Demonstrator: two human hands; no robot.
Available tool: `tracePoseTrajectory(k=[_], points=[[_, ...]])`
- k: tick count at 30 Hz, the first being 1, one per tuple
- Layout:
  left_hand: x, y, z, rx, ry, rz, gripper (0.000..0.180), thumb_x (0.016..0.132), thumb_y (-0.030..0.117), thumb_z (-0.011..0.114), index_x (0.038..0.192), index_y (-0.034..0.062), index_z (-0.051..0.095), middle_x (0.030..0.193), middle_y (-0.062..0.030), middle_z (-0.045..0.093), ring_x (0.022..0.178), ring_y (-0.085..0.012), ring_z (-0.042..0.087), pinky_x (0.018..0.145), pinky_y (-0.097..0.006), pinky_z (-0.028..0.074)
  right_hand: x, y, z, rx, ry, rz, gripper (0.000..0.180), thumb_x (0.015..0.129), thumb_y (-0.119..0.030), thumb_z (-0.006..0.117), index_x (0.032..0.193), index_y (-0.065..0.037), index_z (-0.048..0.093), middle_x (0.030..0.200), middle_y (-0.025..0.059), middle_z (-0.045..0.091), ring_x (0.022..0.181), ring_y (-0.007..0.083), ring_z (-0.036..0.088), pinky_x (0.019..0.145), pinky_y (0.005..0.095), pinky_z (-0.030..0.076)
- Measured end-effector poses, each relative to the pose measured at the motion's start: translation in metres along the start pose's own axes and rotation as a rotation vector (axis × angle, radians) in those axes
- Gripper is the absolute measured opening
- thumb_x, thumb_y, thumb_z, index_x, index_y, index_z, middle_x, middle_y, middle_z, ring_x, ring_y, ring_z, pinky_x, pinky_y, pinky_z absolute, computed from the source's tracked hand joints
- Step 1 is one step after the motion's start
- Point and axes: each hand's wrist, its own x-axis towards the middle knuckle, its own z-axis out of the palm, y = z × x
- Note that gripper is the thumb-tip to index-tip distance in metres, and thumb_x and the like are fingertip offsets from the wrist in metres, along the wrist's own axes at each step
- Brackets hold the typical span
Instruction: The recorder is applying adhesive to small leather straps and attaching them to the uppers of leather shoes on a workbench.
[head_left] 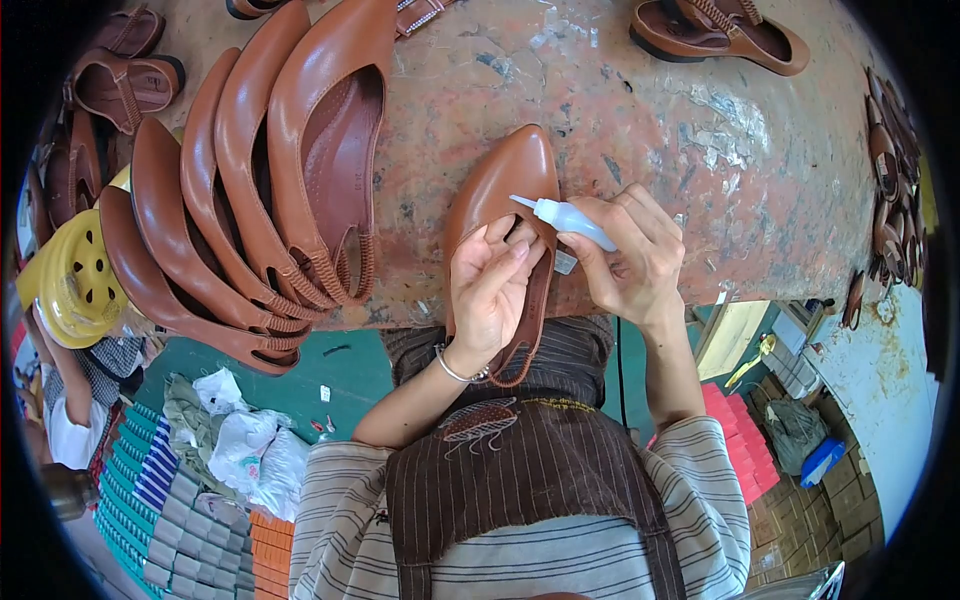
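A brown pointed slingback shoe (515,170) lies at the near edge of the worktable, its toe pointing away from me and its strap hanging toward my apron. My left hand (490,295) grips it at the opening, palm up, with the fingertips partly hidden inside the shoe. In my right hand (643,255), a small pale squeeze bottle (573,221) with a thin pointed nozzle is pinched between thumb and fingers. Its tip is held just above the shoe's opening, beside the left fingers; whether it touches is unclear.
Several matching slingbacks (285,95) lean in a row on the left of the worn table (700,170). More shoes sit at the far right (735,35) and far left (125,85). A yellow clog (85,270) and plastic bags (250,440) are lower left; another person's arm (65,370) shows there.
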Motion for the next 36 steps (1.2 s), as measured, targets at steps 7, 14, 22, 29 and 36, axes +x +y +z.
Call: tracePoseTrajectory(k=[7, 14, 22, 29, 36], points=[[-0.0002, 0.0008, 0.001, 0.029, 0.02, -0.015, 0.043, 0.088, -0.006, 0.046, 0.13, -0.0102, 0.037, 0.129, -0.0146, 0.048, 0.126, -0.0277, 0.046, 0.109, -0.043, 0.035, 0.0016, -0.0014, -0.0024, -0.009, -0.014, 0.016, 0.022, 0.07, -0.008, 0.076, 0.088, -0.003, 0.066, 0.071, 0.0075, 0.06, 0.061, 0.0237, 0.053, 0.054, 0.0332, 0.044], [-0.001, -0.0006, -0.0062, 0.037, 0.003, -0.024, 0.042, 0.09, -0.006, 0.048, 0.131, -0.0077, 0.038, 0.13, -0.0128, 0.047, 0.126, -0.0272, 0.046, 0.108, -0.041, 0.037, 0.0045, -0.004, -0.0042, -0.003, -0.027, 0.022, 0.022, 0.069, -0.007, 0.076, 0.088, -0.003, 0.066, 0.073, 0.007, 0.061, 0.061, 0.0238, 0.054, 0.054, 0.0329, 0.044], [-0.0003, -0.0001, -0.0018, 0.019, 0.02, -0.017, 0.043, 0.09, -0.006, 0.047, 0.132, -0.0069, 0.038, 0.13, -0.0136, 0.048, 0.124, -0.0262, 0.047, 0.107, -0.04, 0.039, 0.0038, -0.0034, -0.0052, -0.003, -0.042, 0.018, 0.022, 0.069, -0.007, 0.075, 0.089, -0.003, 0.066, 0.074, 0.007, 0.061, 0.063, 0.0237, 0.054, 0.055, 0.0329, 0.045], [-0.0005, 0.0005, 0.0006, 0.009, 0.045, -0.012, 0.043, 0.09, -0.006, 0.047, 0.131, -0.0078, 0.038, 0.13, -0.0144, 0.048, 0.124, -0.0262, 0.047, 0.107, -0.04, 0.039, 0.0042, -0.0024, -0.0049, -0.001, -0.04, 0.014, 0.021, 0.069, -0.007, 0.075, 0.087, -0.003, 0.065, 0.074, 0.007, 0.06, 0.063, 0.0237, 0.054, 0.056, 0.0329, 0.045], [0.0007, -0.0001, -0.0021, 0.017, -0.006, -0.001, 0.048, 0.09, -0.006, 0.047, 0.135, -0.0082, 0.034, 0.138, -0.0177, 0.043, 0.128, -0.0295, 0.045, 0.108, -0.041, 0.038, 0.0005, -0.0015, -0.0094, -0.011, -0.04, 0.037, 0.019, 0.07, -0.007, 0.075, 0.085, -0.003, 0.065, 0.073, 0.0073, 0.061, 0.062, 0.0239, 0.054, 0.056, 0.0327, 0.045]])
